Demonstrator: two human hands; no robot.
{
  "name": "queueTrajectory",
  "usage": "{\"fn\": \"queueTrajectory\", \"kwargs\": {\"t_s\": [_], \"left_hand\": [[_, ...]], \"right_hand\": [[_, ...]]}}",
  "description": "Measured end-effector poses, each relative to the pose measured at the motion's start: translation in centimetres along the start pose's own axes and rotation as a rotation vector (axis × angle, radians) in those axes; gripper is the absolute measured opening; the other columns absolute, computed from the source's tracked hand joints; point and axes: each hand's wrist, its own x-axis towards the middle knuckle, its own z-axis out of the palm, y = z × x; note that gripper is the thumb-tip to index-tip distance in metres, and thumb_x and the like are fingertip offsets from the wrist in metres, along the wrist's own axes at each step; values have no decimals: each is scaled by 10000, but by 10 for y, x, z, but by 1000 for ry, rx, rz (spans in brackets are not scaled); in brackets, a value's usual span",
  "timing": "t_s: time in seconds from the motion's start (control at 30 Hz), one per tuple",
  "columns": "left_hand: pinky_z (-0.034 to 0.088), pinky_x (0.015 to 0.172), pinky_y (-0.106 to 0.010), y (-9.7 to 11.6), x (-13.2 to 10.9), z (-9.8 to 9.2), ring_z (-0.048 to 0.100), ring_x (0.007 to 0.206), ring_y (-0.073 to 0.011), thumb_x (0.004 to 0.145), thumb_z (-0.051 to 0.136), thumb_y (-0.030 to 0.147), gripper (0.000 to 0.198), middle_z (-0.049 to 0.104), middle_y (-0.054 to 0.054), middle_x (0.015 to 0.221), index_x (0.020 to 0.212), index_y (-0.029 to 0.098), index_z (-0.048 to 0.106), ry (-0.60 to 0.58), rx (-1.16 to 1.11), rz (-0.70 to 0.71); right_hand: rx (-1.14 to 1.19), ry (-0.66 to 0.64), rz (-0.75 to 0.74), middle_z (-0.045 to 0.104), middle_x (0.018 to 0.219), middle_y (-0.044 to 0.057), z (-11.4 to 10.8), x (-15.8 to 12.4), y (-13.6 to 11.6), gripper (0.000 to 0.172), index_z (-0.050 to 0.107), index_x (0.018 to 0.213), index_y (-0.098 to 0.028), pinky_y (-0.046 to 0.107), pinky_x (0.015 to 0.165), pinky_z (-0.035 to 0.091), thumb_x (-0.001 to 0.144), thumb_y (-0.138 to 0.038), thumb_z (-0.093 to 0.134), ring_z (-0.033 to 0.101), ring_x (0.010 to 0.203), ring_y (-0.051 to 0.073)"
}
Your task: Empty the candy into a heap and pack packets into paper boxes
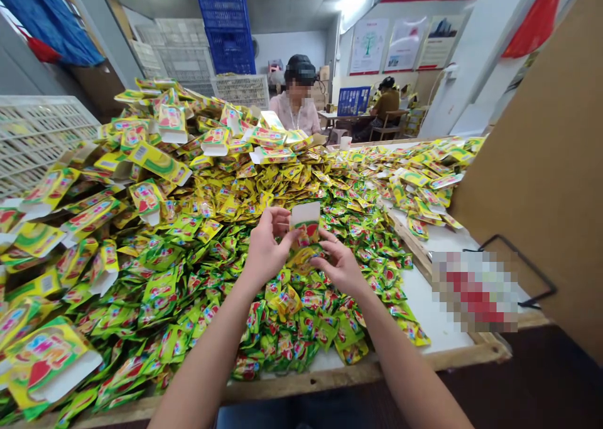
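Observation:
My left hand (270, 244) grips a small open box (307, 223) between thumb and fingers, its white flap standing up. Just below the box, my right hand (342, 267) pinches a yellow sachet (305, 259), with a finger near the box's right side. Under both hands spreads a heap of green sachets (207, 303), and yellow sachets (235, 193) lie beyond them. Many yellow-green boxes (160, 162) with white open flaps are piled at the left and back left.
A wooden rim (301, 388) edges the white table (424, 309). More boxes (424, 178) lie at the right, near a cardboard sheet (532, 184) and a black wire frame (541, 275). White crates (42, 134) stand left. A person (296, 105) sits across the table.

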Motion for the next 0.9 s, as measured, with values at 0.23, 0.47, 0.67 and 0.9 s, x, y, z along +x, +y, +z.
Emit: {"fn": "queueTrajectory", "kwargs": {"t_s": [0.23,0.47,0.67,0.9], "left_hand": [[495,779,-300,-7,-48,-12,620,878,-173,734,640,442,486,622,-37,982,1079,193,405,-174,-36,-256],[492,614,-289,-19,-62,-15,636,683,-182,633,702,458,586,607,-4,833,1019,212,335,-59,374,-229],[474,551,-297,-29,-80,-16,665,667,-228,639,644,314,467,634,-10,786,1014,216,384,-189,785,17],[460,513,-274,-30,-83,-15,645,592,-185,657,606,338,451,633,16,729,1042,214,408,-72,771,209]], "right_hand": [[-148,-302,-192,625,1137,106,28,-23,-20,233,650,1040,-192,347,944,483,820,-172,577,580,1088,208],[-118,-227,-74,645,989,55,-17,-13,-25,117,661,917,-213,270,736,523,807,-226,624,622,879,167],[-82,235,-178,642,782,7,7,-22,-25,142,611,955,-227,243,598,504,814,-216,612,605,682,135],[-305,44,-224,644,760,10,7,-18,-29,106,627,887,-197,234,615,489,782,-182,624,600,675,124]]}}
